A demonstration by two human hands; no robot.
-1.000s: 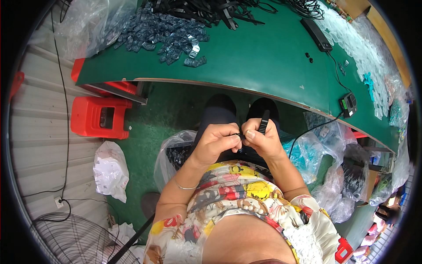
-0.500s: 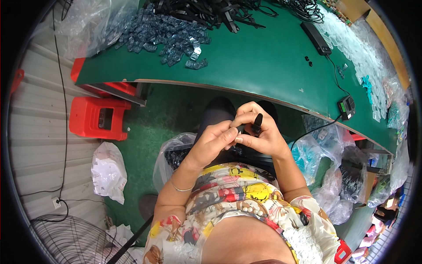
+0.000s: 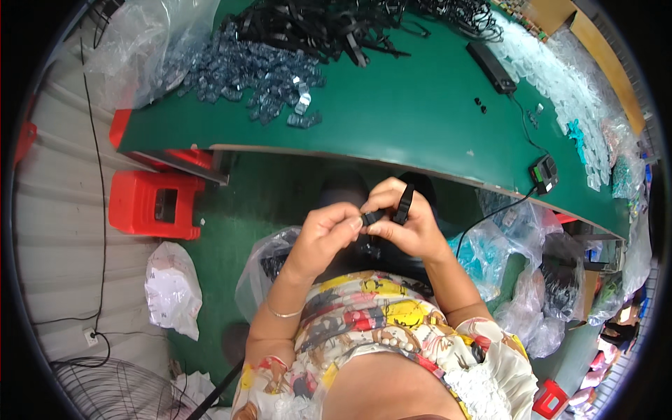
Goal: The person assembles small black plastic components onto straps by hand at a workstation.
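Observation:
Over my lap, in front of the table, both hands work on a black strap [image 3: 404, 204]. My left hand [image 3: 323, 234] pinches one end of it between thumb and fingertips. With its thumb and index finger, my right hand [image 3: 413, 231] grips the same dark piece close by, while a ribbed length of the strap stands up between its fingers. The fingertips partly hide the middle of the strap, so how its parts join cannot be made out. Beneath the hands, an open clear plastic bag [image 3: 255, 269] with dark items inside rests by my legs.
On the green table [image 3: 392, 112] lie dark translucent plastic pieces [image 3: 259, 77], a heap of black straps [image 3: 308, 28], a black power adapter [image 3: 490, 66] and whitish clear pieces [image 3: 560, 91]. A red stool [image 3: 126, 203], white bag [image 3: 171, 290] and wire fan guard [image 3: 112, 392] are left.
The table now sits lower in the picture as the view has shifted. My hands have turned slightly, and the strap's raised length stands more upright and shows more between the right fingers.

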